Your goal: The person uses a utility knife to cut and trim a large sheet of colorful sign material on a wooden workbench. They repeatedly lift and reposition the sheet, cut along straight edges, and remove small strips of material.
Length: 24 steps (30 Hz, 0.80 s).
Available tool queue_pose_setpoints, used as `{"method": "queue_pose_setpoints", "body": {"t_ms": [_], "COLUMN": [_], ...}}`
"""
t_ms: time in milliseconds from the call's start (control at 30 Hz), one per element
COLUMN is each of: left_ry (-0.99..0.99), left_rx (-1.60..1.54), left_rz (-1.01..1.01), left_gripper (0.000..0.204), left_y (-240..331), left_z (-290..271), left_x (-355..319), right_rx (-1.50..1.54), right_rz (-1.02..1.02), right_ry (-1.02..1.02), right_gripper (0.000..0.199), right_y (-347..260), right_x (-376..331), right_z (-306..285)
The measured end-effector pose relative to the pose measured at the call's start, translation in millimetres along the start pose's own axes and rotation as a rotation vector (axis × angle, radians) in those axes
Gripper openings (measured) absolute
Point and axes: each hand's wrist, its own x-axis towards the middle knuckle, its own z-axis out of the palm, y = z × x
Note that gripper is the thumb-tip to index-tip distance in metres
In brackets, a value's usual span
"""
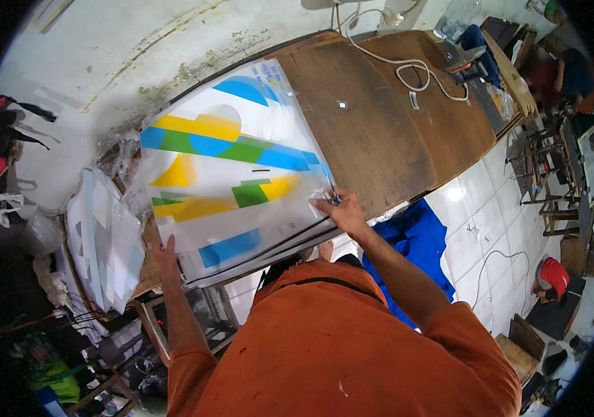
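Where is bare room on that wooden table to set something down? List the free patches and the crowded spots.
Free: the wooden table between the printed sheets and the white cable. Crowded: the far end with cable and clutter, and the near end, covered by sheets under both hands.

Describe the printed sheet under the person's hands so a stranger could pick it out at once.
On the long brown worktable, look at the end nearest the person. The big white sheet lies there, left hand and right hand at its edge. Unlike the plain white pile beside it, it carries blue, yellow and green shapes.
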Motion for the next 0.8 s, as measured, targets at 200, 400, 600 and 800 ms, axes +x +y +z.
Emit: {"method": "queue_pose_setpoints", "body": {"t_ms": [200,400,600,800], "left_ry": [-0.219,-0.179,-0.014,0.791], "left_rx": [-0.194,-0.358,-0.146,0.284], "left_rz": [-0.129,-0.217,-0.239,0.207], "left_gripper": [0.05,0.034,0.035,0.028], "left_y": [-14,-20,-7,23], "left_z": [-10,1,4,18], "left_x": [9,7,2,-110], "right_rx": [-0.174,-0.304,-0.207,0.234], "right_rz": [-0.088,-0.155,-0.107,0.103], "right_ry": [-0.11,0.021,-0.158,-0.146], "right_gripper": [0.028,0.035,0.032,0.026], "right_y": [-15,4,-30,-89], "right_x": [2,8,16,19], "right_z": [-19,-18,-14,-8]}}
